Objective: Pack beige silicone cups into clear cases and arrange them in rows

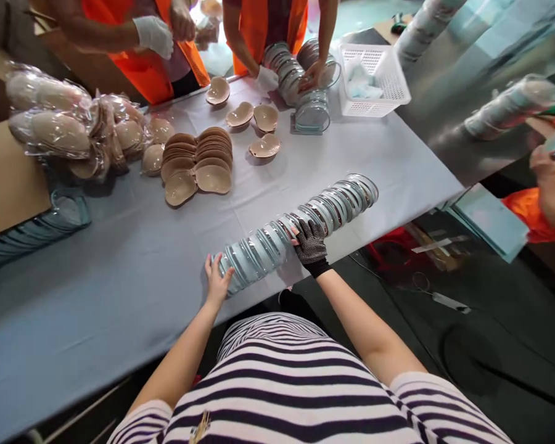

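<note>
A long row of nested clear plastic cup-shaped packs (258,251) lies slantwise near the table's front edge. Some packs toward its right part show dark and reddish printing. My bare left hand (219,282) clasps the near left end, with its thumb on the front side and fingers over the end. Around the middle of the row, my right hand (311,244), in a dark dotted glove with bare fingertips showing, grips the packs from the front. Beyond the row sit nested beige bra cups (198,163) and several loose beige cups (264,146).
Bagged beige cups (60,117) are heaped at the left above a cardboard box (12,172); more clear packs (37,231) lie beside it. Across the grey-covered table (134,277), two people in orange vests work, one holding clear packs (284,71). A white basket (374,108) stands far right.
</note>
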`<state>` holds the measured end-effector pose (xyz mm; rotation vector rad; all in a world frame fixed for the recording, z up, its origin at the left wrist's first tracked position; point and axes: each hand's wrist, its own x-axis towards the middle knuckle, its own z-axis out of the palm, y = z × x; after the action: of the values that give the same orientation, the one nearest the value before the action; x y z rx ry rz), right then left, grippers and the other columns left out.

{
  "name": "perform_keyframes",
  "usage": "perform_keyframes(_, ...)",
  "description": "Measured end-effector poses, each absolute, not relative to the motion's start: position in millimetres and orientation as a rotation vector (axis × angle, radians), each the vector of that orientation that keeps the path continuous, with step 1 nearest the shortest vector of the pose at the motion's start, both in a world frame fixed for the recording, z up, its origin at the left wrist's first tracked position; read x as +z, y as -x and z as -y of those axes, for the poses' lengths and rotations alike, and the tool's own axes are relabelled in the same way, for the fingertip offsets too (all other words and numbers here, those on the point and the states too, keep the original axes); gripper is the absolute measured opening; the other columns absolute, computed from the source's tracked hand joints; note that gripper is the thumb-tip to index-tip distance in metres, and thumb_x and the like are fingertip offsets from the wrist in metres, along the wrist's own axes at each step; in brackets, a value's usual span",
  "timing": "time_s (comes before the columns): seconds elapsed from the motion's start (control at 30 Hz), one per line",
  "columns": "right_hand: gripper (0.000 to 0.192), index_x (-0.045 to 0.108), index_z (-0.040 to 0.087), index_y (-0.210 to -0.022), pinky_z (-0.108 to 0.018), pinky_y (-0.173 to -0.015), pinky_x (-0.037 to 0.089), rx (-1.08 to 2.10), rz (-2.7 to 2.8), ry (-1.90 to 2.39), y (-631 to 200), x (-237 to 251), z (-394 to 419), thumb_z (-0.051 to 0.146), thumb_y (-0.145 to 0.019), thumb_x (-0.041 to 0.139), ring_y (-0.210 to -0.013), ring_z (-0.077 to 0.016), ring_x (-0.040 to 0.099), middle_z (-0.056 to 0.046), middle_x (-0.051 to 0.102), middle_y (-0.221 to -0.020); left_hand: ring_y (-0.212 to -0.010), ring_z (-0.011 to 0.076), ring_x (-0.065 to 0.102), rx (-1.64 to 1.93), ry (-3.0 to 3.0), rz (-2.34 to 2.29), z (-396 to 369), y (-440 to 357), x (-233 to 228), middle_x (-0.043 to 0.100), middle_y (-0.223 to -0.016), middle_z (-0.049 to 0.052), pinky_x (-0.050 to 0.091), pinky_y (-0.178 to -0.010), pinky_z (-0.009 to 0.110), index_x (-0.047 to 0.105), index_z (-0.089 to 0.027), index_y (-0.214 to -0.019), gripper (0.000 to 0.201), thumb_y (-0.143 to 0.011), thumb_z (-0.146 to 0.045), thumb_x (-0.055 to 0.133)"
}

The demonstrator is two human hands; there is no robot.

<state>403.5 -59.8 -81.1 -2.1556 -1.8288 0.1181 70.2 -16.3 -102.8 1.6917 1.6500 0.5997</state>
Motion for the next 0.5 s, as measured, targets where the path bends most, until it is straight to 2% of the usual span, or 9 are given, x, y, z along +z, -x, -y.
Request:
perform_keyframes(0.1, 0.044, 0.060, 0.028, -0.135, -0.060, -0.118, 0.013, 0.180, 1.894, 2.133, -434.0, -87.4, 56.7, 0.040, -0.098, 0.040, -0.143, -0.0338, 0.028, -0.007, 0.046, -0.151, -0.146, 0.0285, 0.029, 0.623, -1.695, -1.713, 15.6, -92.9, -99.7, 0.029, -0.155, 0.016, 0.028, -0.119, 0.047, 0.050, -0.020, -0.135, 0.054, -0.093, -0.055, 0.043)
perform_keyframes(0.3, 0.042, 0.065, 0.027, -0.129, -0.059, -0.118, 0.013, 0.144, 1.871, 2.058, -451.4, -92.8, 51.1, 0.040, -0.096, 0.043, -0.143, -0.0331, 0.028, -0.008, 0.051, -0.146, -0.143, 0.0286, 0.036, 0.584, -1.750, -1.701, 7.2, -109.0, -90.2, 0.037, -0.150, 0.017, 0.031, -0.118, 0.048, 0.053, -0.019, -0.133, 0.057, -0.093, -0.058, 0.038)
perform_keyframes(0.43, 0.039, 0.067, 0.022, -0.123, -0.051, -0.117, 0.029, 0.085, 1.836, 1.939, -467.8, -83.1, 47.6, 0.033, -0.095, 0.043, -0.136, -0.0286, 0.040, -0.010, 0.059, -0.137, -0.142, 0.0333, 0.036, 0.606, -1.762, -1.721, 3.7, -105.3, -87.4, 0.039, -0.149, 0.017, 0.029, -0.118, 0.050, 0.056, -0.019, -0.129, 0.065, -0.089, -0.065, 0.036)
perform_keyframes(0.5, 0.039, 0.067, 0.020, -0.122, -0.047, -0.114, 0.036, 0.041, 1.807, 1.863, -492.7, -74.9, 33.6, 0.029, -0.094, 0.043, -0.133, -0.0268, 0.046, -0.011, 0.061, -0.134, -0.143, 0.0336, 0.036, 0.642, -1.751, -1.768, 2.6, -104.7, -90.2, 0.038, -0.150, 0.011, 0.028, -0.119, 0.050, 0.057, -0.026, -0.130, 0.060, -0.089, -0.064, 0.035)
